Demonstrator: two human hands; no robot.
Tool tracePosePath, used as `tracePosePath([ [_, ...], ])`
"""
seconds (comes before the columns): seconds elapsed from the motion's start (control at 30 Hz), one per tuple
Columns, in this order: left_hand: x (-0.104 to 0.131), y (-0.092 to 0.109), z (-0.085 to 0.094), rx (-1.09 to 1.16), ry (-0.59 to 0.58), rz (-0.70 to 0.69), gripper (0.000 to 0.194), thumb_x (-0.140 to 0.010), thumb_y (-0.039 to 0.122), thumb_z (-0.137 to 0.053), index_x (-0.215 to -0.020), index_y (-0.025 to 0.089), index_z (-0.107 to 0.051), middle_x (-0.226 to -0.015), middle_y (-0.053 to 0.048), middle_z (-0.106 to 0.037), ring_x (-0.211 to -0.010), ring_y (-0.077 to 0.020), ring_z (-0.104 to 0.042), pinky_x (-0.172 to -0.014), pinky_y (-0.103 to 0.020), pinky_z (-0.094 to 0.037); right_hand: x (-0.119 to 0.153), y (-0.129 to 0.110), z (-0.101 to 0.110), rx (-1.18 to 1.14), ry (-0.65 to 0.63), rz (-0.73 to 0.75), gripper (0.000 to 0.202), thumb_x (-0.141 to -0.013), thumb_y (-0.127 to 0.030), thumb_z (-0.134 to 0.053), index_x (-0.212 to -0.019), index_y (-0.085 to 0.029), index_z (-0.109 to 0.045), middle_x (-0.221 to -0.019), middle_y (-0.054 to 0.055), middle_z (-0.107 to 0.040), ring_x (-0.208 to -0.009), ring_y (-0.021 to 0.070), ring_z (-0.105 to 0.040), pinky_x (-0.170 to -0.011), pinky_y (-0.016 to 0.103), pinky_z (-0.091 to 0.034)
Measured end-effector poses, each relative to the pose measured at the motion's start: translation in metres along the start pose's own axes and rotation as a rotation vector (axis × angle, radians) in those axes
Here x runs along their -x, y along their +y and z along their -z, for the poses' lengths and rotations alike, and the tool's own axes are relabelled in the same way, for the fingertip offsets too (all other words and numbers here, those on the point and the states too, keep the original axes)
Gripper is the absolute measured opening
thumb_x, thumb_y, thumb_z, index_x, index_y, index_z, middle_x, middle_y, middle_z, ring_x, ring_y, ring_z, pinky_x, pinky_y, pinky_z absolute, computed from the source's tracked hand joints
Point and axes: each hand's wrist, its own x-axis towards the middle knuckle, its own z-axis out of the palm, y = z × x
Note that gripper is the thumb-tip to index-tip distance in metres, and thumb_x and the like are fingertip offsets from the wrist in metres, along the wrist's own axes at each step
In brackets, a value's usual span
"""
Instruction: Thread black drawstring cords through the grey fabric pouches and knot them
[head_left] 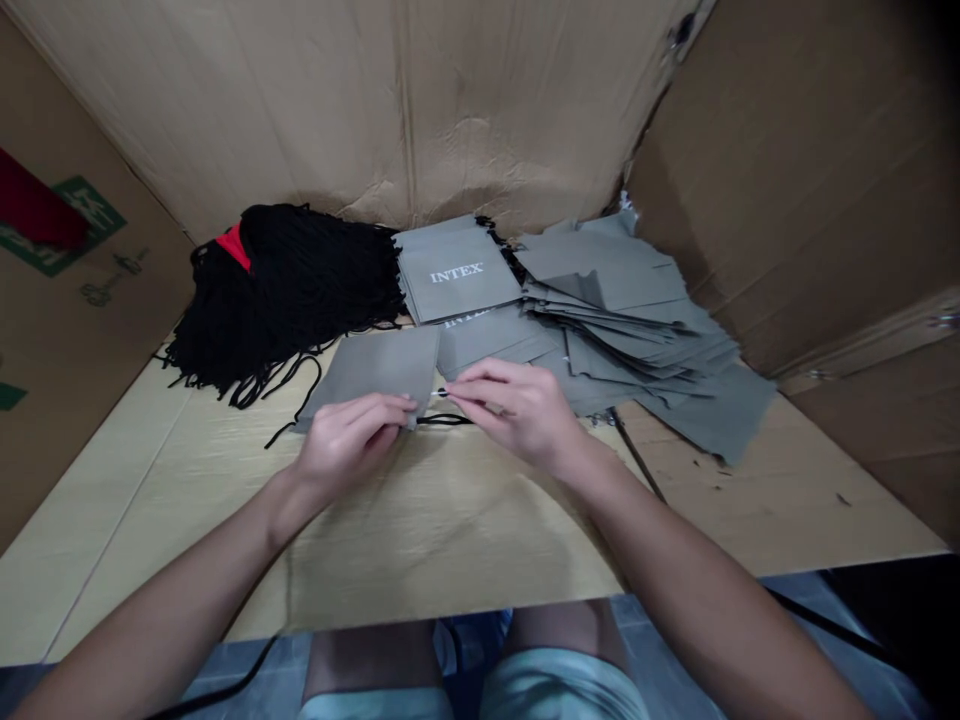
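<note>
A grey fabric pouch (382, 362) lies flat on the table, with a black cord (444, 420) coming out at its right corner and more cord at its left edge. My left hand (356, 430) is closed on the pouch's near edge by that right corner. Just to the right, my right hand (514, 405) pinches a small, thin tool with a dark and whitish tip (441, 393); its details are too small to tell. The tip is close to the pouch's corner.
A heap of black cords (300, 280) with a red band lies at the back left. Behind my hands is a stack of grey INTEX pouches (457, 285), with a loose pile of grey pieces (637, 310) to its right. Cardboard walls (390, 110) enclose the back and sides.
</note>
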Motion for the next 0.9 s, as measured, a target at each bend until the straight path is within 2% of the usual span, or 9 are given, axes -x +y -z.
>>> tracePosePath([
  [0.1,-0.004,0.006,0.001,-0.006,0.045,-0.015,0.014,-0.085,0.006,-0.056,-0.087,0.017,-0.063,-0.094,-0.006,-0.076,-0.086,-0.0145,-0.073,-0.077,-0.023,-0.059,-0.001,-0.007,0.002,-0.003,-0.041,0.106,0.018,-0.092,-0.022,-0.055,-0.088,-0.019,-0.073,-0.089,0.004,-0.072,-0.074,0.0111,-0.064,-0.066,0.022,-0.049],
  [0.27,-0.003,0.01,0.001,-0.058,0.09,0.022,0.013,-0.082,0.005,-0.059,-0.085,0.017,-0.064,-0.093,-0.005,-0.076,-0.083,-0.0138,-0.073,-0.073,-0.021,-0.059,0.0,-0.011,0.004,0.026,-0.068,0.162,0.018,-0.092,-0.019,-0.054,-0.087,-0.018,-0.072,-0.088,0.004,-0.071,-0.07,0.0095,-0.061,-0.061,0.021,-0.045],
  [0.5,-0.005,0.014,0.001,-0.123,0.135,0.043,0.013,-0.08,0.004,-0.063,-0.081,0.016,-0.063,-0.088,-0.003,-0.076,-0.078,-0.0122,-0.073,-0.069,-0.019,-0.058,-0.001,-0.017,0.004,0.087,-0.059,0.119,0.021,-0.093,-0.02,-0.053,-0.083,-0.019,-0.071,-0.085,0.002,-0.072,-0.068,0.0097,-0.06,-0.059,0.022,-0.042],
  [0.67,-0.006,0.016,0.002,-0.138,0.146,0.058,0.011,-0.082,0.007,-0.061,-0.085,0.017,-0.065,-0.088,-0.003,-0.077,-0.078,-0.0138,-0.073,-0.069,-0.021,-0.059,-0.001,-0.021,0.005,0.087,-0.071,0.067,0.021,-0.094,-0.021,-0.052,-0.083,-0.02,-0.071,-0.084,0.002,-0.072,-0.069,0.0102,-0.061,-0.06,0.023,-0.043],
  [0.9,-0.005,0.015,0.004,-0.16,0.144,0.007,0.012,-0.083,0.009,-0.065,-0.089,0.018,-0.068,-0.086,-0.002,-0.077,-0.077,-0.0138,-0.073,-0.072,-0.021,-0.06,-0.001,-0.021,0.006,0.096,-0.083,0.057,0.022,-0.094,-0.02,-0.052,-0.082,-0.02,-0.071,-0.086,0.003,-0.071,-0.073,0.0112,-0.062,-0.065,0.023,-0.046],
])
